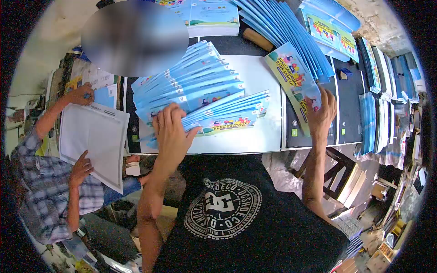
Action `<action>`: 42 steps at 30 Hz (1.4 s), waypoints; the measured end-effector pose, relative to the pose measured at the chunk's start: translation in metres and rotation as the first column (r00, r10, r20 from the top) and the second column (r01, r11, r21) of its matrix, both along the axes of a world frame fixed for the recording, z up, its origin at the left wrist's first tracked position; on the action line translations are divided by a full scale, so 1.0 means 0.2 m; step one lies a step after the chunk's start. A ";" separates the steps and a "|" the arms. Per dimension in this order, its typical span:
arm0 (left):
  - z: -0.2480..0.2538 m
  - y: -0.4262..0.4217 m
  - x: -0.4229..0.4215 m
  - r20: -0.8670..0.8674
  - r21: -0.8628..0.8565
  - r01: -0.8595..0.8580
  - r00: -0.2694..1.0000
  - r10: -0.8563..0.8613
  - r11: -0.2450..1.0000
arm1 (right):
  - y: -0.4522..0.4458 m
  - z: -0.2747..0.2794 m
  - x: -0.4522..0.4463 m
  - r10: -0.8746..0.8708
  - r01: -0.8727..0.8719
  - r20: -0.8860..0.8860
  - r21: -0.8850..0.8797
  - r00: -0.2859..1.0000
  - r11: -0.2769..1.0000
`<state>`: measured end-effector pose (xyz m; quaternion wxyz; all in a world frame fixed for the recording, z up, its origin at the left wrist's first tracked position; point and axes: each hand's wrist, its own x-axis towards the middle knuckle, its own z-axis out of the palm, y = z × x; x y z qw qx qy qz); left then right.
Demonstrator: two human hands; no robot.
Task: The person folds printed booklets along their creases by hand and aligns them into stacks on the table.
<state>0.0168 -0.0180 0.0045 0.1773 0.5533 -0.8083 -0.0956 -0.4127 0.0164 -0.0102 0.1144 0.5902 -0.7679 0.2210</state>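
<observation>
My left hand (172, 129) rests on a fanned pile of light blue booklets (200, 75), its thumb apart from the curved fingers. Below that pile, a smaller fan of booklets (232, 122) shows a yellow cover reading "Buku Tabungan Bank Sampah". My right hand (322, 111) grips the lower right side of an opened-out booklet cover (296, 82) with the same print. This cover tilts over the edge of a row of overlapping blue booklets (296, 38). What lies under my left fingers is partly hidden.
A white board (218, 144) covers the middle of the black table. Stacked printed sheets (214, 18) stand at the back, beside a brown block (257, 39). More booklets (368, 118) line the right edge. At left, a co-worker in a checked shirt (59, 186) holds a white sheet (93, 141).
</observation>
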 end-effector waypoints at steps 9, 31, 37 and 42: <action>0.04 0.10 -0.04 0.049 0.068 0.000 0.999 -0.004 0.998 | 0.04 -0.13 0.53 0.378 -0.518 0.909 -0.241 0.176 0.821; 0.10 0.28 0.06 0.177 0.192 -0.132 0.979 0.098 0.972 | 0.08 -0.07 0.78 0.281 -0.690 0.937 -0.064 0.206 0.721; 0.09 0.29 0.07 0.153 0.189 -0.111 0.985 0.083 0.976 | 0.02 0.16 0.71 0.540 -0.651 0.732 -0.176 0.416 0.739; 0.09 0.30 0.07 0.138 0.180 -0.095 0.988 0.070 0.979 | -0.18 0.38 0.90 0.857 -0.894 0.259 0.076 0.445 0.442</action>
